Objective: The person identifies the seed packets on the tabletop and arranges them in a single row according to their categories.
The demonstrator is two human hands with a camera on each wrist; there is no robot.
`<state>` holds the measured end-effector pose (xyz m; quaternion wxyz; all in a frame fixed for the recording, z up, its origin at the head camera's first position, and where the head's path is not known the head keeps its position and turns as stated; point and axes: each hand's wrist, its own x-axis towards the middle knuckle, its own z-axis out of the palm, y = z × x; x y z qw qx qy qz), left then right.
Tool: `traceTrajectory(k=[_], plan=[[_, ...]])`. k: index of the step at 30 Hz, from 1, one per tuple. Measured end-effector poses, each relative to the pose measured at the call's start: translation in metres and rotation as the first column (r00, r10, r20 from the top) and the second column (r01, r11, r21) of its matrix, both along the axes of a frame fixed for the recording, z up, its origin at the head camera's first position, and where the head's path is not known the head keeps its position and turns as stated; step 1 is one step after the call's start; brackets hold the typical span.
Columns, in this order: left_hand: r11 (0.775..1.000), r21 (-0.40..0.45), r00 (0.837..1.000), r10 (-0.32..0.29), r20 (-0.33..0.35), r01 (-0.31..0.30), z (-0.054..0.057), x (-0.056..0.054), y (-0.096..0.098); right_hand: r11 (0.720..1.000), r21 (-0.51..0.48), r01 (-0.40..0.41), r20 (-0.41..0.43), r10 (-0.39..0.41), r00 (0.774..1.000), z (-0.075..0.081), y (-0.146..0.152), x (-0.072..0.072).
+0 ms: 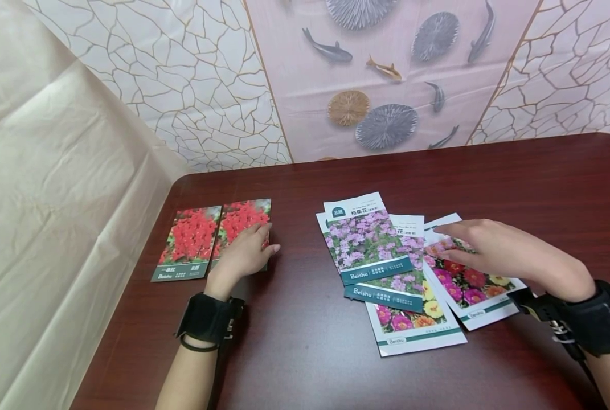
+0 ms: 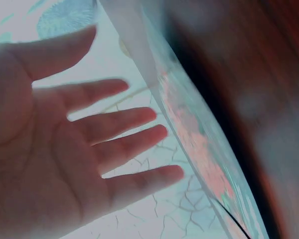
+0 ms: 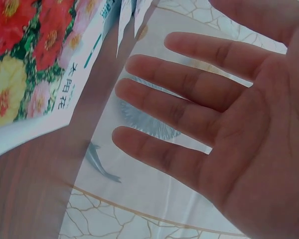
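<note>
While two red packets (image 1: 188,239) lie side by side at left on the table (image 1: 294,364), the left hand (image 1: 240,253), fingers extended, is over the second; contact unclear. Centre: purple packets (image 1: 368,242) overlapping a mixed-flower packet (image 1: 420,336). Right hand (image 1: 510,250): fingers straight, above another mixed-flower packet (image 1: 473,283).

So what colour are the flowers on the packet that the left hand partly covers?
Red flowers; they show best in the head view.

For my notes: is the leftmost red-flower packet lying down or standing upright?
Lying down: in the head view, this packet rests on the table, printed front facing up.
</note>
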<state>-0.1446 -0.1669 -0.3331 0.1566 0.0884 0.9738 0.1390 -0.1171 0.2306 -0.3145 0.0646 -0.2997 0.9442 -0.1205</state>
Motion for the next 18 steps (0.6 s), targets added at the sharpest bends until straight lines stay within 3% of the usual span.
traceTrajectory(k=[7,11,13,15,18], plan=[[0.973,0.23,0.993,0.028,-0.11,-0.002,0.001,0.003,0.018,1.0,-0.028,-0.013,-0.025,0.012,1.0,-0.002,-0.006,0.0],[0.933,0.36,0.995,0.024,-0.092,0.011,0.0,0.009,0.031,0.995,-0.1,-0.023,-0.036,0.02,0.999,-0.003,-0.009,-0.001],[0.89,0.455,0.998,0.026,-0.053,0.001,0.0,0.011,0.037,0.989,-0.148,-0.022,-0.036,0.017,0.999,-0.004,-0.011,-0.001],[0.829,0.559,1.0,0.024,0.017,-0.03,0.0,0.014,0.043,0.982,-0.187,-0.01,-0.027,0.005,1.0,-0.005,-0.012,-0.001],[0.709,0.697,0.988,-0.005,0.152,-0.104,-0.001,0.016,0.05,0.972,-0.236,0.023,-0.007,-0.025,1.0,-0.005,-0.014,-0.002]])
